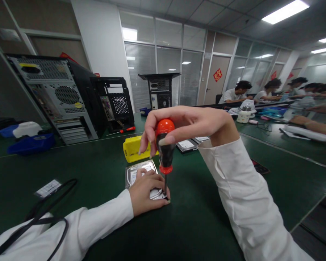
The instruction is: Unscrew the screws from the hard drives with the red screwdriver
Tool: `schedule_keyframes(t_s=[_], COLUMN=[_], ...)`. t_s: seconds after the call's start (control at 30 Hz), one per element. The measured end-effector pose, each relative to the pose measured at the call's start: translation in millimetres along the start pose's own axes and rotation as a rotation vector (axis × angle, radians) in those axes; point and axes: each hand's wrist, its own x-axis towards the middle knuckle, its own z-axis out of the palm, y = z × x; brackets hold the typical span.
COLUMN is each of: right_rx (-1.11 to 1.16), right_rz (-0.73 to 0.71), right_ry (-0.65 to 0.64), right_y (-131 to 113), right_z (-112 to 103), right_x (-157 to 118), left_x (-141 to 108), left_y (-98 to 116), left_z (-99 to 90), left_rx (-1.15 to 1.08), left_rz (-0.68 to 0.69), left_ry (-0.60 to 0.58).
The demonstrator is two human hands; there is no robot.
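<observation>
A silver hard drive (132, 173) lies flat on the green table, partly covered by my left hand (149, 188), whose fingers grip its top and edges. Above it, my right hand (190, 125) is closed around the handle of a red and black screwdriver (166, 156). The screwdriver stands nearly upright, its shaft reaching down to the drive's near right corner. My left fingers hide part of the tip area, so the screw itself cannot be made out. Just behind the drive is a yellow tray (136, 149) holding some small dark pieces.
More hard drives (186, 145) lie behind my right wrist. Computer cases (78, 98) stand at the back left, near another screwdriver (127, 129) and a blue bin (31, 144). A black cable (51, 218) crosses my left sleeve. Co-workers (237, 92) sit at the far right.
</observation>
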Motion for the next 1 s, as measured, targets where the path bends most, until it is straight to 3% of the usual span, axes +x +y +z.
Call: schedule_keyframes(t_s=[0.4,0.53,0.73,1.0], right_rx=[-0.508,-0.546,-0.462,-0.431], right_rz=[0.126,0.131,-0.034,-0.003], right_ry=[0.277,0.223,0.102,0.133], right_y=[-2.1,-5.3,0.6,4.3], right_z=[-2.2,0.2,-3.2,-4.7], right_x=[-1.6,-0.8,2.8,3.2], left_x=[0.7,0.6,-0.2,0.3], left_y=[3.9,2.7,1.9,3.5], left_z=[-2.2,-1.7,-1.8,-2.6], left_rx=[-0.013,-0.008,-0.019,0.007], left_rz=[-0.028,-0.023,-0.032,-0.024], left_ry=[-0.015,-0.007,-0.009,-0.018])
